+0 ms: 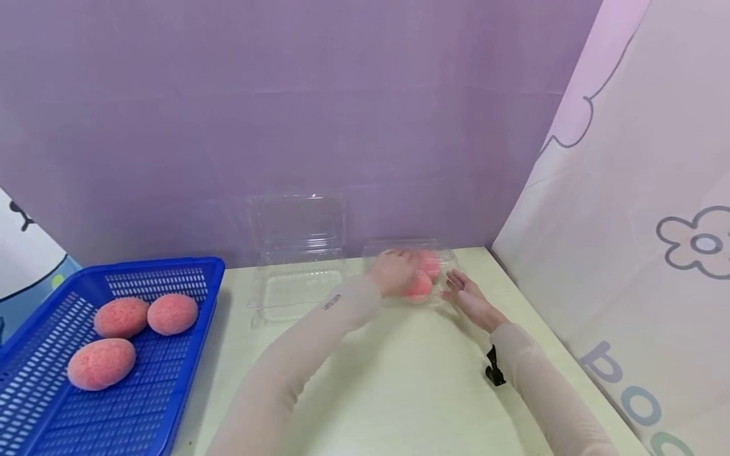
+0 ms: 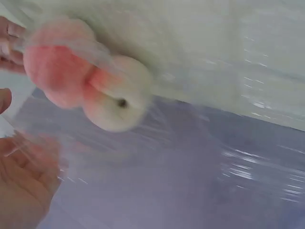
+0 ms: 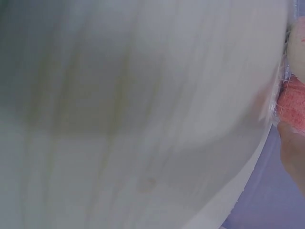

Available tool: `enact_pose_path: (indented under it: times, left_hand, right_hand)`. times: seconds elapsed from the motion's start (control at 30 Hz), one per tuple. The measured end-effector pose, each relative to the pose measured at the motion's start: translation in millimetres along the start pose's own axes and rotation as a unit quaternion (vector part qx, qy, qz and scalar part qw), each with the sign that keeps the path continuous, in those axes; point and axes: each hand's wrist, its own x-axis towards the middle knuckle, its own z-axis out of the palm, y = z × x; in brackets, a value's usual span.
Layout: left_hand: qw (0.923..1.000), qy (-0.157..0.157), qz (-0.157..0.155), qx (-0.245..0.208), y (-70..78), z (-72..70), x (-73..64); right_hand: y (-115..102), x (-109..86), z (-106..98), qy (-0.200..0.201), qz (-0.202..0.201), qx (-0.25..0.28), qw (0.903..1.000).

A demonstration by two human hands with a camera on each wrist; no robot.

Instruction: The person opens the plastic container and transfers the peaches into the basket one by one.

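A clear plastic clamshell box (image 1: 441, 246) stands at the back right of the table, with a pink peach (image 1: 417, 286) and others in it. Over this box is my left hand (image 1: 393, 272); the left wrist view shows its fingers (image 2: 45, 152) behind the clear plastic, partly blurred. Two peaches (image 2: 59, 62) appear there side by side, one showing its pale stem end. My right hand (image 1: 470, 301) is at the box's right side, fingers spread and fairly straight. At the right wrist view's edge, part of that hand (image 3: 291, 148) lies beside the box and a reddish peach (image 3: 293, 102).
Another clear clamshell (image 1: 302, 285) stands with its lid up, left of the first box. A blue plastic basket (image 1: 196, 354) on the left contains several peaches, one of them (image 1: 102, 364) nearest the front. A purple cloth wall (image 1: 285, 126) rises behind the table.
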Motion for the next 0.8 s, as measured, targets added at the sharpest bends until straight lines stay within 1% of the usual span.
enact_pose_path:
  times: [0.07,0.17,0.2,0.27,0.33,0.37,0.4,0.47,0.5,0.57,0.63,0.7,0.73,0.8]
  left_hand:
    - [0.9999,0.009,-0.002,-0.014,-11.8,-1.4,-9.0]
    - [0.9968,0.016,-0.014,-0.077,-29.6,-4.7,-20.4]
    - [0.9952,0.023,-0.018,-0.093,-35.6,-5.2,-23.0]
    - [0.9886,0.039,-0.035,-0.141,-46.6,-6.9,-27.5]
    - [0.9774,0.061,-0.057,-0.194,-56.7,-7.1,-29.9]
    - [0.9709,0.075,-0.068,-0.217,-61.2,-6.5,-30.3]
    - [0.9624,0.091,-0.080,-0.243,-65.0,-5.8,-30.3]
    - [0.9403,0.121,-0.106,-0.300,-70.6,-4.8,-30.0]
    - [0.9301,0.137,-0.118,-0.319,-72.6,-4.0,-29.3]
    - [0.9081,0.167,-0.142,-0.357,-75.0,-3.2,-27.4]
    - [0.8891,0.194,-0.163,-0.381,-76.7,-2.4,-24.7]
    - [0.8737,0.206,-0.184,-0.401,-78.0,-1.8,-21.9]
    - [0.8649,0.208,-0.192,-0.415,-78.7,-1.5,-20.4]
    - [0.8445,0.201,-0.205,-0.452,-80.5,-1.4,-18.5]
  right_hand:
    - [0,-1.1,-1,0.000,0.003,0.002,1.0000]
    - [-1,-3.0,-2,0.000,0.005,0.002,1.0000]
    - [-1,-3.6,-3,0.000,0.005,0.004,1.0000]
    - [-2,-3.9,-3,-0.003,0.006,0.001,1.0000]
    - [-3,-3.9,-3,-0.006,0.006,0.001,1.0000]
    - [-3,-3.6,-2,-0.007,0.007,0.003,0.9999]
    - [-4,-3.4,-2,-0.008,0.007,0.003,0.9999]
    - [-4,-2.7,-1,-0.007,0.008,0.005,0.9999]
    - [-4,-2.2,-1,-0.007,0.008,0.007,0.9999]
    - [-3,-2.0,0,-0.008,0.009,0.006,0.9999]
    - [-2,-1.8,1,-0.008,0.007,0.007,0.9999]
    - [-1,-1.8,2,-0.008,0.005,0.006,0.9999]
    - [-1,-2.1,3,-0.007,0.004,0.006,1.0000]
    - [-1,-2.5,4,-0.007,0.002,0.005,1.0000]
